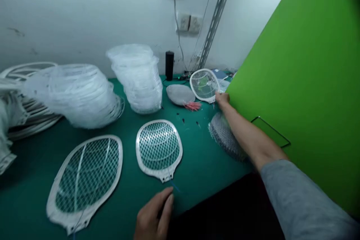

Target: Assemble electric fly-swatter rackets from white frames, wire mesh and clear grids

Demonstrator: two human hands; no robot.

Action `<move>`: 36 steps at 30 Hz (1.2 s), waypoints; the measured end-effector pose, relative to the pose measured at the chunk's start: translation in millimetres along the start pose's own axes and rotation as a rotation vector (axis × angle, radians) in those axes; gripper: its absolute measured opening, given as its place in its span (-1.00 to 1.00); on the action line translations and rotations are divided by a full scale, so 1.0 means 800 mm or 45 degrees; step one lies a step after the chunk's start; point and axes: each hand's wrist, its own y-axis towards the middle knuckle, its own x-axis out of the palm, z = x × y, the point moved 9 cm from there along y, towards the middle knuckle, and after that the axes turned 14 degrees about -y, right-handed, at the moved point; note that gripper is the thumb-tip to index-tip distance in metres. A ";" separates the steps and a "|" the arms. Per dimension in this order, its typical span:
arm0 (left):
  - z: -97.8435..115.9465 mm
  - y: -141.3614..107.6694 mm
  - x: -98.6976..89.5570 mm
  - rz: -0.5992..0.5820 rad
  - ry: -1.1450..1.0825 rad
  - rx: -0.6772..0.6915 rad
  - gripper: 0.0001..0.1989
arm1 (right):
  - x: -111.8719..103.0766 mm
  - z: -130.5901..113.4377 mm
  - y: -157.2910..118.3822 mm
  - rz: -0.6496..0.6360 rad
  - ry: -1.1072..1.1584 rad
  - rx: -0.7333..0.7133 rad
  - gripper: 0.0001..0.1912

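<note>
Racket frame (204,85) pinched in right hand (223,99); left hand (154,213) near 2nd frame (159,146), grip unclear.

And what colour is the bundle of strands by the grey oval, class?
The bundle of strands is pinkish red; the head view shows it.

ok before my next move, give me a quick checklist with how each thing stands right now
1. Right hand at the far mesh frame: ok, fingers at its lower right edge.
2. Left hand holding the blue wire: cannot tell, fingertips are close to it.
3. Middle mesh frame lying on the green table: ok.
4. Left mesh frame apart from the middle one: ok.
5. Table free of loose bits: not ok, small dark bits lie on it.
</note>
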 end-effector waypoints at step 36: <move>0.019 0.000 -0.016 -0.079 1.057 0.436 -0.68 | 0.031 -0.150 -0.430 -0.128 -0.273 -1.515 -0.52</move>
